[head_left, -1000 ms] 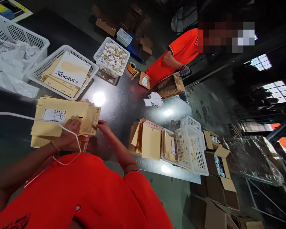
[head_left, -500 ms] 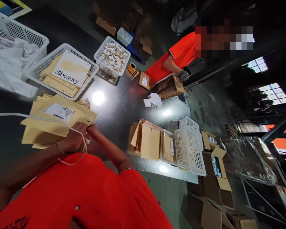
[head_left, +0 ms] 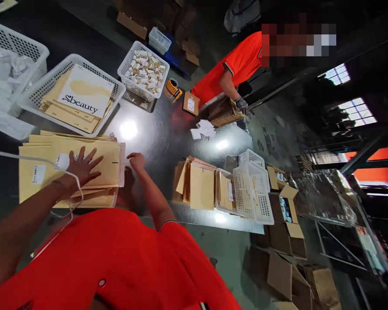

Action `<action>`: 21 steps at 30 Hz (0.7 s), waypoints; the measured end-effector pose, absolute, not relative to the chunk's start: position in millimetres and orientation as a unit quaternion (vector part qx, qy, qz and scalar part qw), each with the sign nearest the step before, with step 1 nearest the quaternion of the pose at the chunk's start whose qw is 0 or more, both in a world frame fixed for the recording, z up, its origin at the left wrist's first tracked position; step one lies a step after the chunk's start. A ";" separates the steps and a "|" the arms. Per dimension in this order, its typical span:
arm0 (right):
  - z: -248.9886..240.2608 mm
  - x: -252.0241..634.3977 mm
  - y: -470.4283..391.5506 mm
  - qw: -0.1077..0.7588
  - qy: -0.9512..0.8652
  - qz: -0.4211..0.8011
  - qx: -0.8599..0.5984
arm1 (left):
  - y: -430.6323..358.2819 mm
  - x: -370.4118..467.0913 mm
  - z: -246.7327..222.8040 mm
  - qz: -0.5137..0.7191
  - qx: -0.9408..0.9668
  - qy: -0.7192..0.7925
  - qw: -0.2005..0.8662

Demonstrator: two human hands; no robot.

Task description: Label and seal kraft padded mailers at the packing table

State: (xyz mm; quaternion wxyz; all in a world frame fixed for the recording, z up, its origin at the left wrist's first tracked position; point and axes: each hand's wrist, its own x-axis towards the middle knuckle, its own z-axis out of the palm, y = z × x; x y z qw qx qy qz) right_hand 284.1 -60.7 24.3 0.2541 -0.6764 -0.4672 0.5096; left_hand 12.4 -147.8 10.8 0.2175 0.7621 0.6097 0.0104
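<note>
My left hand [head_left: 84, 168] lies flat with spread fingers on the top padded envelope [head_left: 106, 153] of a yellow-brown stack. Its palm and fingers partly cover a white label [head_left: 62, 161] there. Just past the stack's clear-edged end is my right hand [head_left: 136, 162], held over the metal table [head_left: 155, 142]. Its fingers are loosely bent and apart, with nothing visible in them. Another label [head_left: 39, 174] shows on an envelope lower in the pile. Across my left wrist runs a white cable [head_left: 69, 173].
Behind the stack, a white basket [head_left: 26, 101] holds envelopes and a "Sbeauty" packet [head_left: 86, 90]. Another basket [head_left: 124, 71] contains small white-and-gold bottles. More envelopes [head_left: 202, 187] and nested baskets [head_left: 268, 206] stand to the right. Across the table, a person in red [head_left: 228, 69] handles cartons [head_left: 224, 113].
My left hand has gone from a pinch at the envelope's end to lying flat on it. The right hand has come off the envelope and moved right. The stack looks straighter.
</note>
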 end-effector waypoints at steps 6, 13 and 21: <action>6.5 254.5 -0.3 0.244 -0.501 0.447 -0.700 | -150.1 17.5 -6.1 -0.014 0.758 0.619 0.202; -1.9 256.6 6.9 0.404 -0.360 0.530 -0.653 | -144.3 13.8 -8.3 -0.033 0.756 0.621 0.203; 34.0 338.7 -18.5 0.343 -0.386 0.462 -0.721 | -147.0 12.2 -12.6 -0.007 0.759 0.618 0.205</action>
